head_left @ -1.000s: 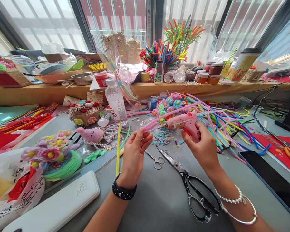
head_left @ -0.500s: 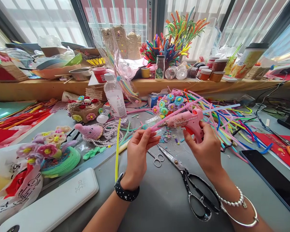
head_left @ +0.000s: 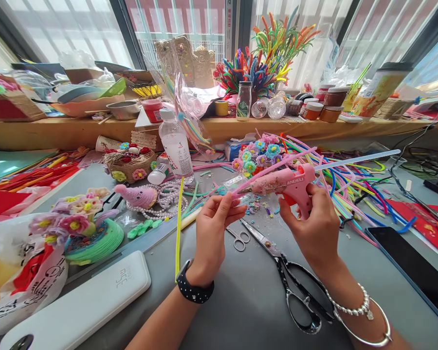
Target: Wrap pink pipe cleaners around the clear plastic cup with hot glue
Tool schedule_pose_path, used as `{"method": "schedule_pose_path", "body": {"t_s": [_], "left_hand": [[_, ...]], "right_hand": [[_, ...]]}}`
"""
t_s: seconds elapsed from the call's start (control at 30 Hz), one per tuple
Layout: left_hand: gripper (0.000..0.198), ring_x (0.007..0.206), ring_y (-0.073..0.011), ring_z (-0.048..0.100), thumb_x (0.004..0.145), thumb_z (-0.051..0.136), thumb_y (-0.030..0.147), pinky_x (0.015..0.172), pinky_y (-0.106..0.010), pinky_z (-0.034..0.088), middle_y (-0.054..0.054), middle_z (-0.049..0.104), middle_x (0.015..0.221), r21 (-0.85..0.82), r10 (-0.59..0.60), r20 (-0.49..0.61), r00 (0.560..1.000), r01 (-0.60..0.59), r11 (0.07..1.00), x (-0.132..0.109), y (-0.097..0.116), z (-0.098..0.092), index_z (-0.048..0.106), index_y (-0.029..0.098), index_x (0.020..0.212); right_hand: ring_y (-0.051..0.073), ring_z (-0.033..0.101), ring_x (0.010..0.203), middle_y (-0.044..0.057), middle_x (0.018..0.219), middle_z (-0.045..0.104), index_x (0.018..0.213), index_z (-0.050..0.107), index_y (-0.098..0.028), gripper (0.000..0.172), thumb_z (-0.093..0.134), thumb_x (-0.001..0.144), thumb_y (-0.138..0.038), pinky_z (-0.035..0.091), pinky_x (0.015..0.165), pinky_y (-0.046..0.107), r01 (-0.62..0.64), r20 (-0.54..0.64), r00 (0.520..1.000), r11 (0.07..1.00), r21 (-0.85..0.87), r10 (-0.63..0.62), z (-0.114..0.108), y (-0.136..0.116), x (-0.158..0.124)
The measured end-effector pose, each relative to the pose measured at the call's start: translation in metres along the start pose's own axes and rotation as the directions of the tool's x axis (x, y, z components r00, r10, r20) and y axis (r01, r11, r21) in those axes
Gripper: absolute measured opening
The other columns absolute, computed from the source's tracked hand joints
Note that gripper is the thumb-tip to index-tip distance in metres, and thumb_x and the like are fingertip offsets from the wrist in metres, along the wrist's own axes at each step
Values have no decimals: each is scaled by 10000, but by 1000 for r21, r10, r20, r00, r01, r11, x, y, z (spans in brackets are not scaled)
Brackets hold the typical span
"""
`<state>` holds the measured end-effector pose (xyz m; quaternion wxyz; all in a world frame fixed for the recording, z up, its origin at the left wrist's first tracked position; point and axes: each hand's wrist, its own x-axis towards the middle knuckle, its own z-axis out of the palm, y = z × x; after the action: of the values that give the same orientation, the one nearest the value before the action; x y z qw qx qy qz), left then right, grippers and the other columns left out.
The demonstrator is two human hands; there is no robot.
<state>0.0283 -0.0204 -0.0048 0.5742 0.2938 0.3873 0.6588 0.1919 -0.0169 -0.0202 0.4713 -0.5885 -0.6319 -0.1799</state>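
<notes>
Sunlight pours through barred windows (head_left: 175, 29) onto a crowded ledge (head_left: 211, 129), where a multicolored bunch of fuzzy stems (head_left: 246, 75) stands among jars. Below, on a cluttered gray tabletop (head_left: 248, 306), a person works with craft materials. The right hand (head_left: 317, 223), its wrist ringed by a beaded bracelet (head_left: 354, 306) and a silver bangle (head_left: 383, 330), is closed around the handle of a pink ANDELI hot glue gun (head_left: 277, 181), held above the table with its nozzle pointing left and a translucent glue stick (head_left: 361, 159) jutting from the back. The left hand (head_left: 211, 238), with a dotted black band (head_left: 195, 287) at the wrist, pinches the near end of a pink pipe cleaner (head_left: 295, 159), which slants up behind the gun. The nozzle sits close to those fingertips; whether it touches the stem cannot be told. Beneath the hands lie small metal scissors (head_left: 239, 239) and large black-handled shears (head_left: 267, 244). A smartphone (head_left: 412, 262) rests at right near a heap of bright pipe cleaners (head_left: 354, 192); a white power bank (head_left: 80, 301) lies at left, beside a flower arrangement (head_left: 75, 222). A labeled bottle (head_left: 177, 153) stands beyond the left hand.
</notes>
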Motion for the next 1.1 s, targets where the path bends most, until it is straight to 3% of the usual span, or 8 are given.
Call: {"method": "schedule_pose_path", "body": {"t_s": [1.1], "left_hand": [[224,601,-108,678,677,724,323,602,-190,548,21,658,650,-13,10,35,999,-9,1000,0,-1,-1,591,143,679]], "right_hand": [[145,551,584,53,780,594,1025,481,-149,313,568,812,-362,453,525,260,159,-112,980,984,-76,-167,0,10,-1]]}}
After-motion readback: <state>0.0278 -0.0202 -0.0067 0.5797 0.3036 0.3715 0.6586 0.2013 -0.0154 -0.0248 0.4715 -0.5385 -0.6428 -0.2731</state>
